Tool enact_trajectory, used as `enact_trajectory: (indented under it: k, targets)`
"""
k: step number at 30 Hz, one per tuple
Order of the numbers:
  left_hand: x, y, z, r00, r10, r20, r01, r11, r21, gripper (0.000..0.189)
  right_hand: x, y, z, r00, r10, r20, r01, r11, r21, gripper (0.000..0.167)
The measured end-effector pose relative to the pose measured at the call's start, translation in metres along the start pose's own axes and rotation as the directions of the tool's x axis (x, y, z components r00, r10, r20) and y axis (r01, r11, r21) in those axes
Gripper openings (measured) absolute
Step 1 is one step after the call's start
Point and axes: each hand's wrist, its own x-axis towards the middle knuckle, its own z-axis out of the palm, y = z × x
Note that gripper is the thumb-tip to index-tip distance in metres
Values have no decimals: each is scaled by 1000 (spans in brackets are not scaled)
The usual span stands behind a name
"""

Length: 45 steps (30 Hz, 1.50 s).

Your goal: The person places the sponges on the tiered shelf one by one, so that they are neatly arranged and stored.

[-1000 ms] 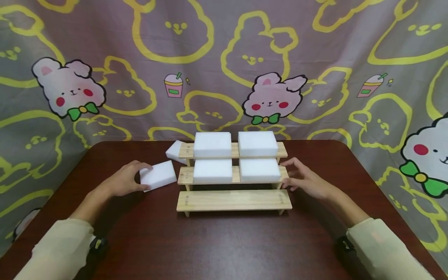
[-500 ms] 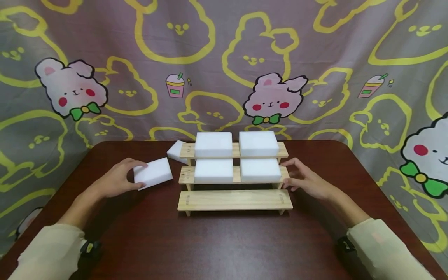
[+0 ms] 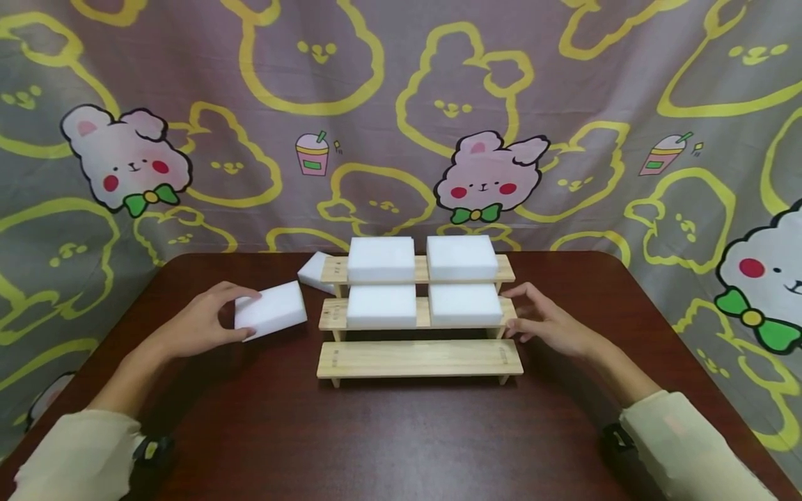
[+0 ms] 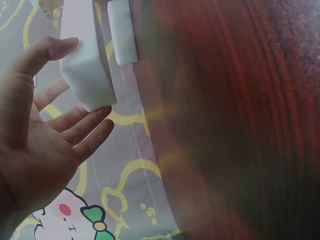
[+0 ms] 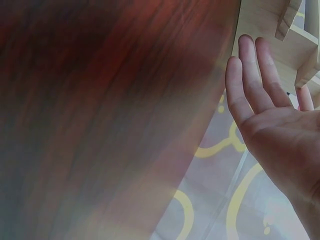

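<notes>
My left hand holds a white foam block between thumb and fingers, left of a three-tier wooden stand. In the left wrist view the thumb lies on one face of the block, with fingers under its other side. My right hand is at the stand's right end, thumb and index finger at opposite edges of the middle shelf. The right wrist view shows its other fingers extended below the wood; the thumb is hidden there. White foam blocks sit in pairs on the top shelf and middle shelf.
Another white foam block lies behind the stand's left end, partly hidden by it. All this is on a dark red-brown table. A patterned curtain hangs along the table's back and sides.
My left hand has drawn the foam block a little to the left, away from the stand, turning it slightly. The right hand and the stand have stayed in place.
</notes>
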Motion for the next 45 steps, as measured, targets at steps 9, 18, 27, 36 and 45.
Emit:
enact_trajectory:
  k: [9, 18, 27, 36, 45]
  targets:
    - [-7, 7, -7, 1000, 20, -10, -21, 1000, -7, 60, 1, 2, 2, 1000, -27, 3, 27, 1000, -5, 44]
    - [-9, 18, -13, 999, 33, 4, -33, 999, -13, 62, 2, 2, 2, 1000, -22, -3, 22, 1000, -4, 46]
    - [-11, 23, -18, 998, 63, 13, -63, 998, -21, 62, 1, 1, 2, 1000, -21, -9, 21, 1000, -6, 45]
    - [-16, 26, -23, 995, 101, 12, -100, 994, -33, 64, 1, 3, 2, 1000, -21, -11, 21, 1000, -1, 46]
    - [-20, 32, -30, 990, 141, -14, -142, 989, -37, 61, 0, 1, 1, 1000, -26, -13, 26, 1000, 3, 46]
